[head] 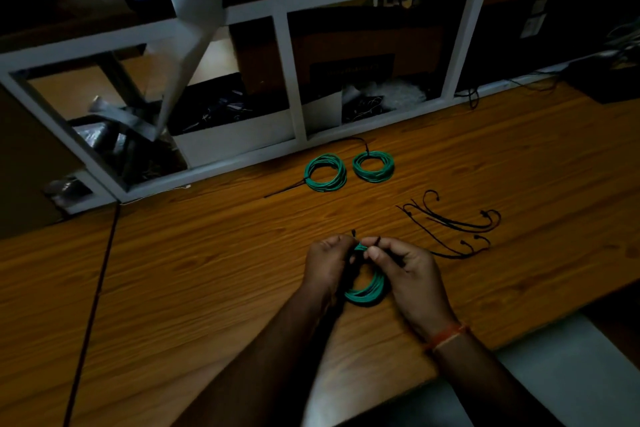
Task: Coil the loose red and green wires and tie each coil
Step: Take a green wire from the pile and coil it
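**Third green coil in hand, tie at the top**

I'm looking down at the wooden table [207, 274], and both hands are on a green wire coil [367, 291] right in front of me. The left hand [329, 262] has its fingers curled round the coil's upper left side. The right hand [405, 270] pinches a black cable tie [377, 240] between thumb and forefinger at the top of the coil, and the tie's ends poke up between the two hands (whether it's cinched tight, I can't tell in this dim light). The coil's lower arc sits just above the table, or on it; I can't say which.

Farther back, two tied green coils lie side by side near the white shelf frame [294, 94]: the left coil [325, 172] with its black tie tail running out to the left, the right coil [373, 166] with its tail going up.

To the right, a loose scatter of spare black ties [453, 225] lies on the wood, well apart from the hands. There's an orange band [448, 336] on the right wrist.
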The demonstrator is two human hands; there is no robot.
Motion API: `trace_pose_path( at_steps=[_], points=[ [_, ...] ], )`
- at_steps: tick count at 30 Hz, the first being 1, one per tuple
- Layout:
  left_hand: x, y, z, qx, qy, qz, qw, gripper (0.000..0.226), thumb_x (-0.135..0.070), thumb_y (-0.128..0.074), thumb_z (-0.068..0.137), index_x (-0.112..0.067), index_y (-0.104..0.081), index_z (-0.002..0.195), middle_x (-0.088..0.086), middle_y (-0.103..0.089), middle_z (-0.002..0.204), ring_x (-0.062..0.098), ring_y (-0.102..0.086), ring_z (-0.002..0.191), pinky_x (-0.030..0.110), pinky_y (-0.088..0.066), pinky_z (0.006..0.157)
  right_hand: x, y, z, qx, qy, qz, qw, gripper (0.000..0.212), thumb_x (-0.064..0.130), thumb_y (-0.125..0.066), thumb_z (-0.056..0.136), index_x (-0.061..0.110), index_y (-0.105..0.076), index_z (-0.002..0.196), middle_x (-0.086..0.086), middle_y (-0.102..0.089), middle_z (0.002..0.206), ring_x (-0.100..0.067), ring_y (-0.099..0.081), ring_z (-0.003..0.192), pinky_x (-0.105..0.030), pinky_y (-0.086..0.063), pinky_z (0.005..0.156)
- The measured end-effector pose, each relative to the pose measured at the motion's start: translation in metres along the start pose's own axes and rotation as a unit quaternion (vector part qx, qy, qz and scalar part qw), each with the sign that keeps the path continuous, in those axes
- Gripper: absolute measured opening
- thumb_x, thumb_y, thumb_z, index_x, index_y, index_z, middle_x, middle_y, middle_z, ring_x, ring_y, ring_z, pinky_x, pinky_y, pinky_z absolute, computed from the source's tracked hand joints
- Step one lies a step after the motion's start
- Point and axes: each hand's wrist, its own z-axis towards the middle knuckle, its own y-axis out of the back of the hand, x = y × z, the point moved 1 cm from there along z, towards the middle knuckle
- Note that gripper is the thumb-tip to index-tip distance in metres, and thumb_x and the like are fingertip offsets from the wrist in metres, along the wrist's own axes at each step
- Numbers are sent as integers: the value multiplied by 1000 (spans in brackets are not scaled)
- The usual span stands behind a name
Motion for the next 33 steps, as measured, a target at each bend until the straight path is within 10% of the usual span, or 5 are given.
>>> trace_pose_path(
  at_steps=[4,7,21,33],
  points=[
    [0,2,2,10,2,1,1000,33,-16,-63,91,-20,-62,59,7,-53,59,18,-47,52,29,-37,55,0,-1,5,-31,-24,-1,999,39,4,-67,94,20,-59,128,-4,-76,92,-15,-73,95,-27,-57,86],
    [2,1,2,19,-4,6,1000,34,-15,-64,93,-19,-64,59,6,-54,57,18,-47,51,28,-37,54,2,-2,12,-107,-17,-50,993,24,8,-72,91,18,-61,108,-5,-75,84,-18,-74,85,-32,-59,77],
    [9,2,6,44,-26,26,998,32,-12,-62,96,-18,-64,65,3,-54,55,15,-45,50,27,-33,52,-3,-5,19,-112,117,-409,898,14,10,-75,85,17,-80,96,-1,-67,89,-2,-54,66,-3,-35,60],
    [14,1,7,46,-56,24,997,24,-17,-66,89,-20,-66,64,5,-56,58,18,-47,54,30,-35,55,-4,-5,25,-89,108,-446,884,9,15,-74,83,18,-79,91,-6,-68,89,-21,-66,68,-33,-56,60]
  ],
)
